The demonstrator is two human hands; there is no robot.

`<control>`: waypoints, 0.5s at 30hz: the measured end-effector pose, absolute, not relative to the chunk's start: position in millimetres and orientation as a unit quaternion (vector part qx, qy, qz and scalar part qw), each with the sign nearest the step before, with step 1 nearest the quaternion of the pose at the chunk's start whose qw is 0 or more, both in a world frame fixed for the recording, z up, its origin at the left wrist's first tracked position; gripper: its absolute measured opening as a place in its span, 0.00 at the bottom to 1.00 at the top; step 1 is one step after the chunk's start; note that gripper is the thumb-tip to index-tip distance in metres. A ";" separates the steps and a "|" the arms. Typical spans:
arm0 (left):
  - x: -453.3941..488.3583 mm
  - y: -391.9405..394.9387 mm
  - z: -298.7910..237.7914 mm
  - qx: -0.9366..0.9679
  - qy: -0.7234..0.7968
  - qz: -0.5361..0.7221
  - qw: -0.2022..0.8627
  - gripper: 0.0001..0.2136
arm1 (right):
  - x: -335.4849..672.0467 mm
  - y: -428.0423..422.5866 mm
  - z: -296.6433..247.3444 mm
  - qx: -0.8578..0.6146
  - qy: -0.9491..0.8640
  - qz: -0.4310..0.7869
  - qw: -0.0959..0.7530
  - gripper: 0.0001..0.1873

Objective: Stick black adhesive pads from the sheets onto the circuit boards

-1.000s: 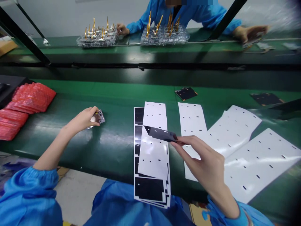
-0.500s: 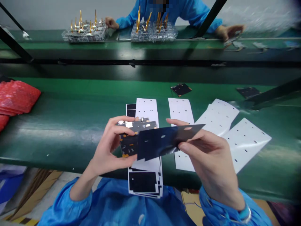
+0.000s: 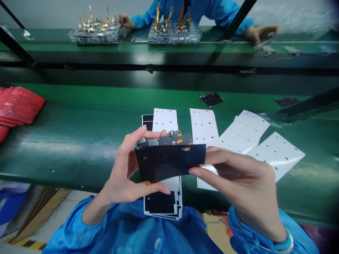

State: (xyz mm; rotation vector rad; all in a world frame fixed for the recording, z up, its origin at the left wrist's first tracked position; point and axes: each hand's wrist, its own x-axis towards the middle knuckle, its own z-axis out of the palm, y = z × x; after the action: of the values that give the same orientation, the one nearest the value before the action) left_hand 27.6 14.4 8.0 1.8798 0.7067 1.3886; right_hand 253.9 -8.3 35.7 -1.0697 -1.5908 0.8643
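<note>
Left hand (image 3: 122,165): raised at center, palm facing right, fingers on top, thumb (image 3: 161,188) underneath, wide C-shaped grip, closed on held item.
Right hand (image 3: 243,180): to the right, palm facing left, index finger (image 3: 219,152) above, thumb (image 3: 198,172) below, pinching.
Hands: close together, fingertips not touching.
Left forearm (image 3: 94,211): angled up from lower left, blue sleeve.
Right wrist (image 3: 280,240): low right, thin blue band.
</note>
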 end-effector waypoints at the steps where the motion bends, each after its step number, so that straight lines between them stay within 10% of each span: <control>1: 27.6 14.2 8.1 0.725 0.277 0.531 0.340 0.49 | 253.9 -8.5 36.1 -0.444 -0.655 0.362 0.494 0.07; 15: 28.1 13.1 5.5 0.735 0.298 0.528 0.304 0.45 | 256.1 -12.4 38.8 -0.448 -0.632 0.391 0.497 0.08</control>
State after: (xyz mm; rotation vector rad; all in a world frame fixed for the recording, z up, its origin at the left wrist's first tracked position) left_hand 28.1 13.1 5.5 1.9474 0.7900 1.3988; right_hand 256.1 -12.4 38.8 -1.0858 -1.5301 0.9477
